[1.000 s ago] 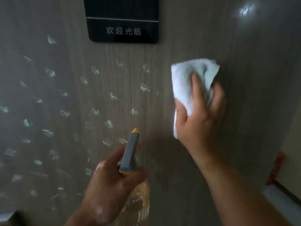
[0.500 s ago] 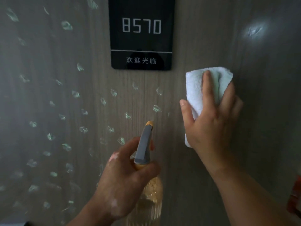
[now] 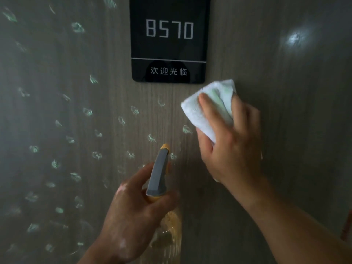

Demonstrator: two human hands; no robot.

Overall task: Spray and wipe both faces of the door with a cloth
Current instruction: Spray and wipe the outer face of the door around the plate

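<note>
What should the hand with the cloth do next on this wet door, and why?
Probably slide the cloth leftward. The right hand presses it on the door just below the number plate, and spray droplets lie unwiped just left of it and beyond. The left hand grips the spray bottle, nozzle toward the door.

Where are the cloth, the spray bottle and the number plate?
cloth [image 3: 192, 111]: head view, white folded edge.
spray bottle [image 3: 158, 172]: head view, grey spray head.
number plate [image 3: 169, 48]: head view, black face under digits.

Spray bottle [image 3: 159, 174] mostly behind left hand [image 3: 131, 216]; plaque [image 3: 168, 50] top cropped.
</note>
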